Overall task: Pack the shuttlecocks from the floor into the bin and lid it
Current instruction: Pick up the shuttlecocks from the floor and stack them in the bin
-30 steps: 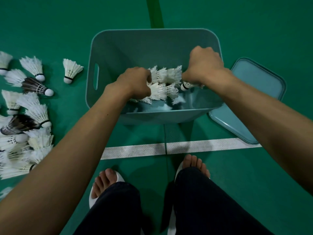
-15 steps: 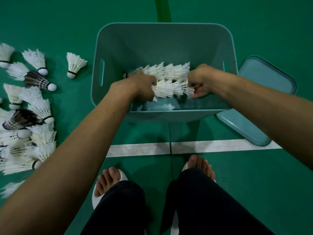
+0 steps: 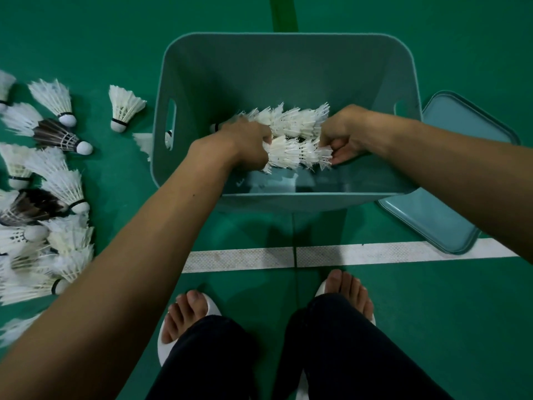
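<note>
White shuttlecocks (image 3: 294,138) inside teal bin (image 3: 259,67), left hand (image 3: 248,145) and right hand (image 3: 346,134) curled around either end

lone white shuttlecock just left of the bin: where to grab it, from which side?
Pinch the lone shuttlecock at its cork base, by the black band, from above on the near side. It lies apart from the pile, cork toward the person. The feather skirt fans away and looks crushable.
</note>
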A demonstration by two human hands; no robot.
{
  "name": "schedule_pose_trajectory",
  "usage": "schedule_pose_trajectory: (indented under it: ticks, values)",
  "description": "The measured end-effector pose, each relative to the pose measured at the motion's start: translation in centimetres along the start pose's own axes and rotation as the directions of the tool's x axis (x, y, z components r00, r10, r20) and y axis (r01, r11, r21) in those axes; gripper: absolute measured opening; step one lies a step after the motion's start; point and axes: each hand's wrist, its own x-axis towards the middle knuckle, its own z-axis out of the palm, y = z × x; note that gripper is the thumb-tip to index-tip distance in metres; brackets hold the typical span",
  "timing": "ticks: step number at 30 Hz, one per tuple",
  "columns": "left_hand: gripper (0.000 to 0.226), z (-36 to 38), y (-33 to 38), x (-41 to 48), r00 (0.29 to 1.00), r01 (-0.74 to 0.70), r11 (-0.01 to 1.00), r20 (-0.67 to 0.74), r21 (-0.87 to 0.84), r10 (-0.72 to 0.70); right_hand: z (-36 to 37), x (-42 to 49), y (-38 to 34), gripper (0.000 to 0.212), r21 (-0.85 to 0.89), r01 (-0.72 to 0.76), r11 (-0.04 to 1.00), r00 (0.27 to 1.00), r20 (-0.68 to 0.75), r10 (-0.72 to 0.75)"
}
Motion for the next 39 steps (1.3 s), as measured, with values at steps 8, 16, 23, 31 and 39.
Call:
schedule_pose_trajectory:
  ticks: [8, 16, 23, 31, 39]
  values:
    - [0.047, -0.6, 0.1, -2.1, 0.996, -0.068, 0.991, -0.065, -0.114, 0.061, -2.1, -3.5, -0.4, 0.017, -0.311, 0.192, 0.931, 0.970, -0.085, -0.228]
    - [0.032, -4.0, -1.4, -11.3, 0.875, -0.227, 0.945, -0.475, -0.237, 0.091, -1.5, -10.6, -3.8, 0.021, -0.177, 0.513, 0.840, 0.800, -0.257, -0.543]
    - [0.027, -2.9, -9.6, -16.2, 0.733, -0.130, 0.895, -0.649, -0.426, -0.203, 4.4, -17.4, -6.5, 0.032, 0.067, 0.865, 0.498, 0.485, 0.146, -0.862]
    - [0.025, 6.3, -19.1, -17.2, 0.698, 0.156, 0.802, -0.511, -0.576, -0.502, 13.1, -20.6, -9.8, 0.028, 0.286, 0.832, 0.475, 0.383, 0.324, -0.865]
    - [0.025, 14.7, -19.1, -22.9, 0.125, 0.108, 0.696, -0.685, -0.710, -0.718, 25.8, -18.8, -6.2, 0.029, -0.331, 0.918, 0.220, 0.386, 0.608, -0.694]
